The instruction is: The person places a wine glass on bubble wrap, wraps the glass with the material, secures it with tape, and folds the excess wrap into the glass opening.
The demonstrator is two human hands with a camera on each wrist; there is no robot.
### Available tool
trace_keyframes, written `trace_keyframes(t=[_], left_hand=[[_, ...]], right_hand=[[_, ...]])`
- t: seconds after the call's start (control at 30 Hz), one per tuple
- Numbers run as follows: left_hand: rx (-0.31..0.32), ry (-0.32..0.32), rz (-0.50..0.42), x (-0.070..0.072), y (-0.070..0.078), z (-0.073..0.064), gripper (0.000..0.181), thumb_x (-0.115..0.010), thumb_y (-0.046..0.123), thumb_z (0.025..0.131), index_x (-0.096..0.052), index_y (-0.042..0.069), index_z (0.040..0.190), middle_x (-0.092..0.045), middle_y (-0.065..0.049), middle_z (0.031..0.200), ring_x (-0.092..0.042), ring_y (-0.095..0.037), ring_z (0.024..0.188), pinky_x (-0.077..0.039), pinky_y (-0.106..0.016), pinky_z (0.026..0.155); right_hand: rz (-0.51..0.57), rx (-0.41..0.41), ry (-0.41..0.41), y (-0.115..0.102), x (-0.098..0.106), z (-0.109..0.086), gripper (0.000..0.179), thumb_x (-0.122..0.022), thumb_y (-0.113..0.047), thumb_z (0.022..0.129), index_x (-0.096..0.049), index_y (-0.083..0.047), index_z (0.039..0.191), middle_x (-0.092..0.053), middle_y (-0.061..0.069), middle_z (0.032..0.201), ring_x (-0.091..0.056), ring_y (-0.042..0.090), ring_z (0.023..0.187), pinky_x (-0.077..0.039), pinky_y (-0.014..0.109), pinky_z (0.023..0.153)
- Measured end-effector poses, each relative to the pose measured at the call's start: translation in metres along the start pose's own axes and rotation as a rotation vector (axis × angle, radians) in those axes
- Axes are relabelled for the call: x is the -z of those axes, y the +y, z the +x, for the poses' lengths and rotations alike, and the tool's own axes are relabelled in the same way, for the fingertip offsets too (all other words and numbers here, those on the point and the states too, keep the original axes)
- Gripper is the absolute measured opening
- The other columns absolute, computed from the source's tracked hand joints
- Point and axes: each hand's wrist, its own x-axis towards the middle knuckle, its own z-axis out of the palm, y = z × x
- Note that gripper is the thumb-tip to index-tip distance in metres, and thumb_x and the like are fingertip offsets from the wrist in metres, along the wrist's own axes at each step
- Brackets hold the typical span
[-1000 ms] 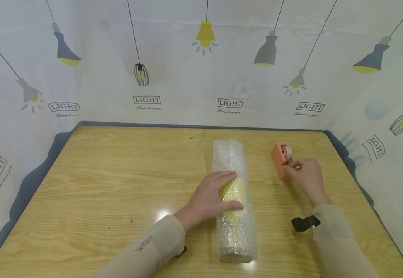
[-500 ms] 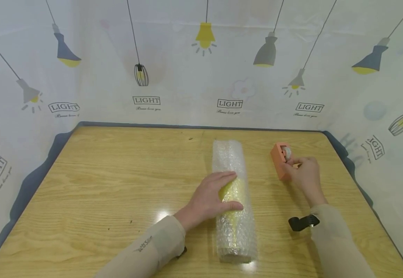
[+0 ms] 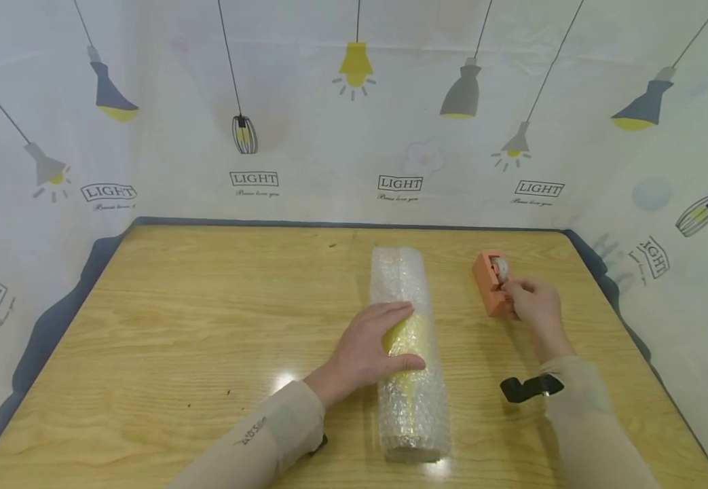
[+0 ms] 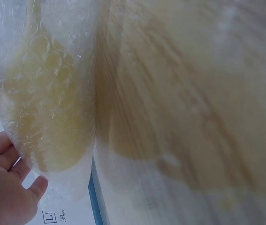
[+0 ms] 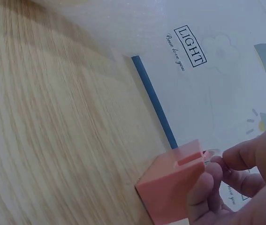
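A long bundle of bubble wrap [image 3: 416,407] lies on the table in the head view, with a yellow shape that narrows toward the near end showing through its clear layers. Across its middle rests my left hand [image 3: 362,343], thumb and fingers spread and fairly straight. Right of the bundle stands a salmon-pink tape dispenser [image 3: 489,282] holding a small roll of clear tape [image 3: 499,268]. My right hand [image 3: 537,305] is at the dispenser's front, its thumb and index finger pinching the end of the tape, as the right wrist view shows; the other fingers are bent beside the dispenser.
The wood-grain table [image 3: 207,326] has a dark blue border along its back and sides. Behind it rises a white wall covering [image 3: 305,136] printed with lamps and the word LIGHT. A black strap piece [image 3: 531,388] juts from the right sleeve.
My right thumb and fingertips have shifted slightly right, baring more of the dispenser's front. The left hand and the bundle keep their place; the head view has tilted a little.
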Motion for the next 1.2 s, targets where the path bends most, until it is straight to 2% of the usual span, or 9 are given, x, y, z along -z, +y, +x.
trace_keyframes(t=[0.37, 0.5, 0.6, 0.63, 0.7, 0.8, 0.87, 1.0, 1.2], left_hand=[[0.005, 0.003, -0.024, -0.002, -0.001, 0.0, 0.088, -0.084, 0.053, 0.081, -0.051, 0.015, 0.153, -0.048, 0.002, 0.158, -0.041, -0.022, 0.148, -0.031, -0.042, 0.125], [-0.003, 0.014, -0.027, -0.002, -0.001, 0.001, 0.088, -0.085, 0.051, 0.08, -0.051, 0.014, 0.152, -0.049, 0.001, 0.158, -0.042, -0.022, 0.147, -0.033, -0.041, 0.124], [-0.009, 0.021, -0.038, -0.002, -0.002, 0.001, 0.088, -0.086, 0.05, 0.08, -0.052, 0.012, 0.152, -0.05, 0.0, 0.157, -0.043, -0.023, 0.147, -0.033, -0.041, 0.124], [-0.01, 0.022, -0.042, -0.002, -0.001, 0.001, 0.088, -0.086, 0.049, 0.079, -0.052, 0.012, 0.151, -0.05, -0.001, 0.157, -0.043, -0.023, 0.146, -0.033, -0.041, 0.124], [-0.006, 0.02, -0.047, -0.003, -0.002, 0.001, 0.088, -0.086, 0.049, 0.08, -0.052, 0.012, 0.152, -0.05, 0.0, 0.157, -0.043, -0.023, 0.147, -0.033, -0.042, 0.124], [0.002, 0.015, -0.051, -0.003, -0.002, 0.002, 0.088, -0.086, 0.049, 0.08, -0.052, 0.012, 0.152, -0.05, 0.0, 0.157, -0.042, -0.023, 0.147, -0.032, -0.042, 0.124], [0.004, 0.015, -0.053, -0.003, -0.002, 0.002, 0.087, -0.086, 0.049, 0.08, -0.052, 0.012, 0.152, -0.05, 0.0, 0.157, -0.042, -0.023, 0.147, -0.033, -0.042, 0.124], [-0.002, 0.022, -0.054, -0.004, -0.003, 0.002, 0.087, -0.087, 0.048, 0.08, -0.053, 0.011, 0.151, -0.051, -0.001, 0.156, -0.043, -0.024, 0.147, -0.033, -0.042, 0.123], [-0.018, 0.033, -0.048, -0.005, -0.004, 0.002, 0.086, -0.087, 0.048, 0.08, -0.054, 0.01, 0.15, -0.052, -0.002, 0.155, -0.044, -0.024, 0.146, -0.034, -0.043, 0.123]], right_hand=[[0.588, -0.075, 0.0, 0.012, 0.0, -0.011, 0.018, -0.05, -0.007, 0.104, -0.059, 0.003, 0.116, -0.064, 0.001, 0.086, -0.068, 0.011, 0.073, -0.063, 0.026, 0.073], [0.795, -0.062, -0.05, 0.015, 0.005, -0.02, 0.04, -0.039, 0.004, 0.102, -0.048, 0.006, 0.141, -0.064, 0.015, 0.129, -0.073, 0.015, 0.078, -0.064, 0.031, 0.08], [0.878, -0.059, -0.083, 0.018, 0.008, -0.023, 0.054, -0.034, 0.009, 0.099, -0.032, 0.01, 0.153, -0.035, 0.018, 0.164, -0.075, 0.017, 0.082, -0.063, 0.032, 0.086], [0.849, -0.054, -0.078, 0.018, 0.009, -0.024, 0.051, -0.034, 0.008, 0.099, -0.036, 0.011, 0.15, -0.026, 0.019, 0.168, -0.075, 0.016, 0.083, -0.063, 0.03, 0.086], [0.74, -0.052, -0.049, 0.02, 0.009, -0.025, 0.039, -0.037, 0.004, 0.1, -0.053, 0.012, 0.135, -0.034, 0.022, 0.162, -0.074, 0.012, 0.084, -0.063, 0.027, 0.085], [0.503, -0.062, 0.014, 0.022, 0.008, -0.027, 0.025, -0.044, -0.004, 0.101, -0.067, 0.005, 0.098, -0.059, 0.017, 0.127, -0.072, 0.009, 0.083, -0.062, 0.024, 0.08], [0.365, -0.068, 0.039, 0.024, 0.008, -0.029, 0.027, -0.047, -0.007, 0.099, -0.067, 0.001, 0.083, -0.061, 0.005, 0.102, -0.07, 0.009, 0.079, -0.062, 0.024, 0.076], [0.229, -0.07, 0.023, 0.029, 0.007, -0.032, 0.025, -0.049, -0.009, 0.099, -0.069, 0.004, 0.089, -0.065, -0.002, 0.081, -0.069, 0.01, 0.074, -0.061, 0.025, 0.071], [0.109, -0.028, -0.018, 0.038, 0.006, -0.033, 0.035, -0.048, -0.011, 0.104, -0.062, 0.019, 0.114, -0.069, 0.002, 0.08, -0.069, 0.007, 0.069, -0.063, 0.024, 0.067]])
